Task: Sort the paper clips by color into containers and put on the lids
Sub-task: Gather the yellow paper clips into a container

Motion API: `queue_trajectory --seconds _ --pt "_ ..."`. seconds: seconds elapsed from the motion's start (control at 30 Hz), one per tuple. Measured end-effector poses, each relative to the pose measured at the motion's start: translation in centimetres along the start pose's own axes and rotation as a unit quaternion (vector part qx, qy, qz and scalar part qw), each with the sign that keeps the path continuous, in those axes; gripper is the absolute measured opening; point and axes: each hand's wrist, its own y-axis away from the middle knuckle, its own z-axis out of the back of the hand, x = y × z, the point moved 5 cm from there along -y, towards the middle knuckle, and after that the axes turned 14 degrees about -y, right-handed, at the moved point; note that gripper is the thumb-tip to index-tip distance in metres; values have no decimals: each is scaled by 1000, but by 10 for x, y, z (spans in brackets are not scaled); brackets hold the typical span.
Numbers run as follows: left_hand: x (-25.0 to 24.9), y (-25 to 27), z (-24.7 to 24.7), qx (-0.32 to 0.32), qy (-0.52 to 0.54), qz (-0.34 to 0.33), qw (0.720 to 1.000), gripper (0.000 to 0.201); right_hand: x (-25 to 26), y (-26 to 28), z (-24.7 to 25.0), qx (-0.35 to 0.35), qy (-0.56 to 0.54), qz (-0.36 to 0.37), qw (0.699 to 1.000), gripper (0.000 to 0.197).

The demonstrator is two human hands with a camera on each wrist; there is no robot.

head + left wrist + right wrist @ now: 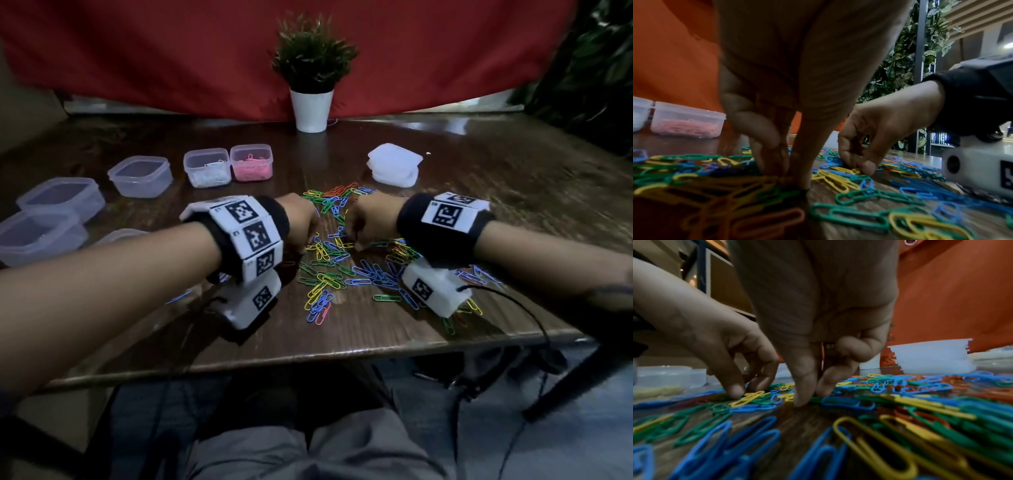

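Note:
A loose pile of paper clips (337, 260) in blue, yellow, green and orange covers the middle of the dark wooden table (513, 192). My left hand (306, 245) reaches down into the pile, thumb and fingers pinching a yellow clip (748, 398). Close to its right, my right hand (354, 244) also points down, thumb and forefinger tips (801, 400) closed together at a yellow clip (846, 169) on the table. Two containers stand at the back left, one with white clips (206, 168) and one with pink clips (251, 162).
Empty clear containers (140, 176) (61, 197) (37, 236) line the left side. A stack of white lids (394, 164) sits at the back right. A potted plant (311, 106) stands at the back centre before a red cloth. Cables hang off the near edge.

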Motion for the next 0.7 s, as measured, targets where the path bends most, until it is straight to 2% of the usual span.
queue_trajectory --seconds 0.13,0.23,0.3,0.37,0.4,0.47,0.53,0.6,0.67,0.7 --pt "11 -2 -3 14 14 -15 1000 16 -6 -6 1 23 -45 9 999 8" --pt "23 0 -10 27 60 -13 998 7 -10 -5 5 13 -109 5 994 24" --pt "31 3 -13 29 127 -8 991 15 -11 -3 10 -20 -202 2 979 23" --pt "39 7 -12 13 245 6 969 20 -13 -6 11 -34 -304 -20 952 20" --pt "43 9 -14 10 319 16 948 20 -13 -7 9 -24 -335 -39 941 18" --pt "48 15 -19 32 422 25 905 20 -12 -9 1 17 -343 -78 936 17" --pt "49 17 -26 71 456 35 886 21 -11 -11 -5 48 -298 -106 947 23" --pt "50 17 -32 81 464 60 880 27 -11 -10 -7 63 -287 -129 947 25" --pt "52 13 -35 81 490 100 862 27 -11 -9 -6 47 -306 -151 939 33" --pt "54 11 -36 81 488 112 862 28 -12 -9 -5 28 -284 -152 946 39"
